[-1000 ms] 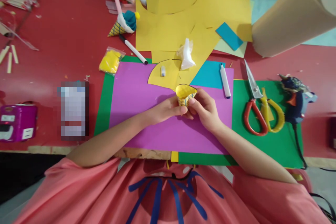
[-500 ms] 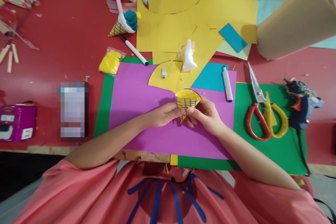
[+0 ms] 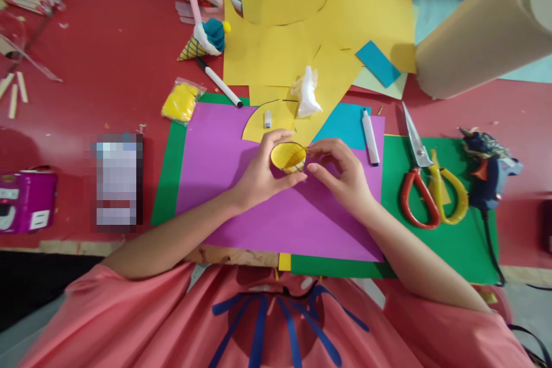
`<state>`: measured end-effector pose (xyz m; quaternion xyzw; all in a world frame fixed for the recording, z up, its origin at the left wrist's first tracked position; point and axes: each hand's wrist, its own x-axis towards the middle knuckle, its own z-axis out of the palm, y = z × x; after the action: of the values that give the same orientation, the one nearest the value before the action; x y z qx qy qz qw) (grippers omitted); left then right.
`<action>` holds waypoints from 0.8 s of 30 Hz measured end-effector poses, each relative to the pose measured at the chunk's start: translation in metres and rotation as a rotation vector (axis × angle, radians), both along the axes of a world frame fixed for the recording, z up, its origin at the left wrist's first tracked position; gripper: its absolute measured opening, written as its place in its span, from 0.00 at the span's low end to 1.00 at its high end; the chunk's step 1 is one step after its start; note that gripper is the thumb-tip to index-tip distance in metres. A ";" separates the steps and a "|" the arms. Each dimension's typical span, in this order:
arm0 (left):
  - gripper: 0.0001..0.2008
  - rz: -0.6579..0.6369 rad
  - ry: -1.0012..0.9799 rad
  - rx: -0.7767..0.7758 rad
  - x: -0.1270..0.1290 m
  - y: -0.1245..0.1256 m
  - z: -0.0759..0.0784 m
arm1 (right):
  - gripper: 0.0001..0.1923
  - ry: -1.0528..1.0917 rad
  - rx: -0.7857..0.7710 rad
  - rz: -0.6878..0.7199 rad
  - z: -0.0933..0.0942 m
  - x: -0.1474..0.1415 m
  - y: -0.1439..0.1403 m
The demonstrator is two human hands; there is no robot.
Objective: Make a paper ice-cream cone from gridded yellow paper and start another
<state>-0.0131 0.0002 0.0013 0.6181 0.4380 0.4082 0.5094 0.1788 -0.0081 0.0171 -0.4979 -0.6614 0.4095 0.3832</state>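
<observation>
Yellow paper cone [image 3: 288, 156], marked with a dark grid, sits at the centre of the view with its open mouth turned up toward the camera. Left hand [image 3: 259, 175] cups it from nine o'clock, fingers [image 3: 271, 139] curled around the far rim and thumb closed under the near side, so that hand is clamped on the cone. Right hand [image 3: 342, 175] comes in from three o'clock; its fingertips [image 3: 311, 152] pinch together at the rim's right edge, touching the paper where the overlap seems to lie.

Judging by this, a good seam wants light, even pressure at that overlap while the left hand keeps the mouth round instead of squashing it.

Beneath both hands lies a purple sheet [image 3: 241, 207] on a green sheet [image 3: 440, 241]. At two o'clock, scissors [image 3: 425, 184] with red and yellow handles rest beside a glue gun [image 3: 489, 175]. Farther off, at twelve, yellow paper offcuts [image 3: 302, 23] spread over the red counter [image 3: 107, 57], with a white marker [image 3: 370, 137] just right of a blue sheet [image 3: 340, 123]. At eleven o'clock lies a finished ice-cream cone [image 3: 202, 39].
</observation>
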 end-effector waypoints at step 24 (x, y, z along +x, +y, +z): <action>0.13 -0.211 0.535 0.338 -0.007 0.012 -0.001 | 0.51 0.069 0.372 -0.720 -0.019 0.203 0.157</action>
<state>-0.0205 0.0126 0.0006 0.8211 0.4160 0.2432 0.3058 0.3816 0.1492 -0.0015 -0.6059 -0.4944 0.1387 0.6076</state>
